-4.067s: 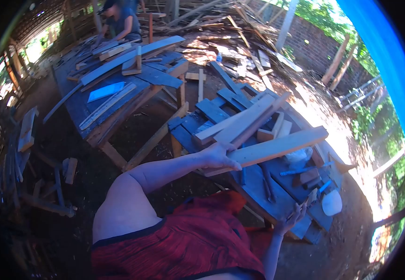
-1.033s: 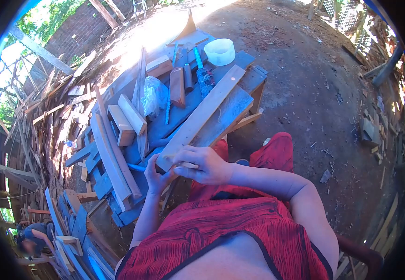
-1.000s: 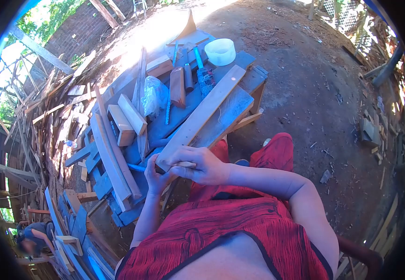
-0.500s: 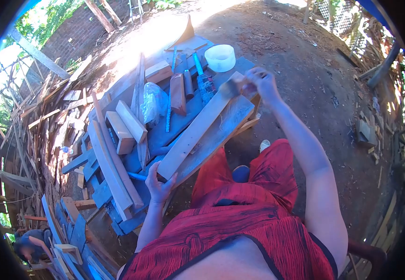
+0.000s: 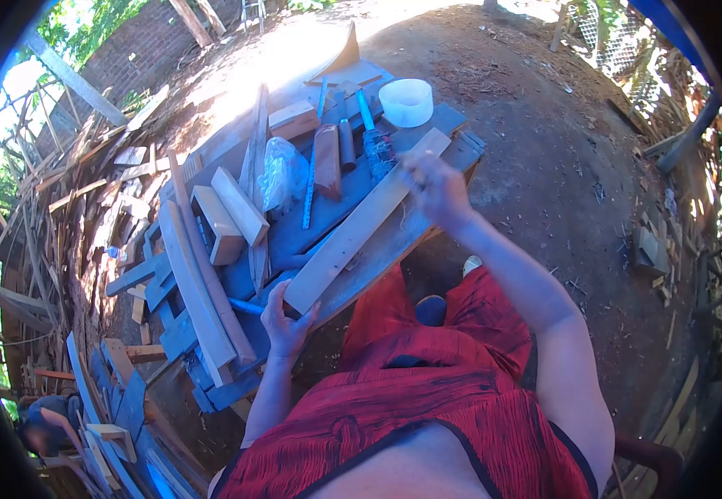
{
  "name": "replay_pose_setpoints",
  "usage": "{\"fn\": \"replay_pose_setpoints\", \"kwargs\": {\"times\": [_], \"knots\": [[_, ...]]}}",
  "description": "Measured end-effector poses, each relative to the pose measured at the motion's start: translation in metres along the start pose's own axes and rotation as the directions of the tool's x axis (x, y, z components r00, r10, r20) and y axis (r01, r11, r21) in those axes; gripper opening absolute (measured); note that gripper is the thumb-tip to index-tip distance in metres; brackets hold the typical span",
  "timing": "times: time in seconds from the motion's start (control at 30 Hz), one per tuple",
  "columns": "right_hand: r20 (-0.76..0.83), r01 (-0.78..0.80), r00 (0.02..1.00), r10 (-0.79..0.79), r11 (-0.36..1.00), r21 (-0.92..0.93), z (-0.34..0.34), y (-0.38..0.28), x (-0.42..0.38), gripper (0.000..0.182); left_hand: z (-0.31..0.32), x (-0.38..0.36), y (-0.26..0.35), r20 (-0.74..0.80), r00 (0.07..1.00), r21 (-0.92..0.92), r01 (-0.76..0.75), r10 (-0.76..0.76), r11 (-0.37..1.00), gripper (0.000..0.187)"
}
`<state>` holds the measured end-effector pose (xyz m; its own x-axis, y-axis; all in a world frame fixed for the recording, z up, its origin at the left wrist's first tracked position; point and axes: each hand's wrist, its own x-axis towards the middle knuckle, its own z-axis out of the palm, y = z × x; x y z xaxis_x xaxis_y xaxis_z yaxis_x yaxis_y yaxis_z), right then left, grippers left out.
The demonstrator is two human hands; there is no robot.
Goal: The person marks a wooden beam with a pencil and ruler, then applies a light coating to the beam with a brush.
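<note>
A long pale wooden board [image 5: 365, 224] lies slanted across the near side of the workbench. My left hand [image 5: 288, 320] grips its lower end, with fingers on one side and the thumb on the other. My right hand [image 5: 437, 190] is at the board's upper part, its fingers bent together and blurred. Whatever those fingers hold is mostly hidden. Just beyond, a blue-handled tool [image 5: 375, 141] with a patterned body lies beside a reddish wood block [image 5: 327, 162] and a dark cylinder [image 5: 347, 145]. A clear plastic bag [image 5: 283, 176] rests further left.
A white plastic tub [image 5: 406, 103] stands at the bench's far end, near a curved wooden piece [image 5: 346, 54]. Wood blocks [image 5: 226, 220] and long strips [image 5: 199, 287] cover the left side. Scrap wood [image 5: 61, 200] is heaped beyond. Another person [image 5: 49, 424] bends at lower left.
My right hand has moved down and left along the board, toward me. My left hand keeps its hold at the lower end. The whole view has shifted slightly.
</note>
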<state>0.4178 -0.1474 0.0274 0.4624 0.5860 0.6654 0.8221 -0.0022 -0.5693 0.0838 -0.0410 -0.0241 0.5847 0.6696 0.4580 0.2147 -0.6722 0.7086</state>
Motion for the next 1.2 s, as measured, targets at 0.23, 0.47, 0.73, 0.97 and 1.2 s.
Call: {"fn": "replay_pose_setpoints", "kwargs": {"times": [0.23, 0.47, 0.73, 0.97, 1.2], "knots": [[0.232, 0.114, 0.947, -0.223, 0.907, 0.405, 0.031, -0.139, -0.054, 0.013, -0.001, -0.003, -0.008, -0.003, 0.999, -0.041, 0.032, -0.033, 0.999, 0.056], [0.314, -0.146, 0.935, -0.163, 0.631, 0.762, 0.041, -0.163, -0.055, 0.013, 0.004, -0.004, -0.016, -0.084, 0.996, -0.044, 0.026, -0.029, 0.999, 0.052], [0.417, -0.576, 0.808, 0.416, 0.412, 0.706, -0.009, -0.021, 0.003, 0.016, 0.001, -0.001, -0.001, -0.005, 0.985, -0.075, 0.171, -0.172, 0.982, 0.055], [-0.113, -0.477, 0.829, 0.547, 0.798, 0.367, -0.051, 0.107, 0.047, 0.012, 0.000, 0.002, 0.006, -0.006, 0.988, -0.060, 0.157, -0.157, 0.986, 0.056], [-0.190, -0.204, 0.965, 0.182, 0.974, -0.102, -0.037, 0.067, 0.031, 0.013, 0.000, 0.001, -0.002, 0.032, 0.968, -0.214, 0.250, -0.249, 0.944, 0.054]]}}
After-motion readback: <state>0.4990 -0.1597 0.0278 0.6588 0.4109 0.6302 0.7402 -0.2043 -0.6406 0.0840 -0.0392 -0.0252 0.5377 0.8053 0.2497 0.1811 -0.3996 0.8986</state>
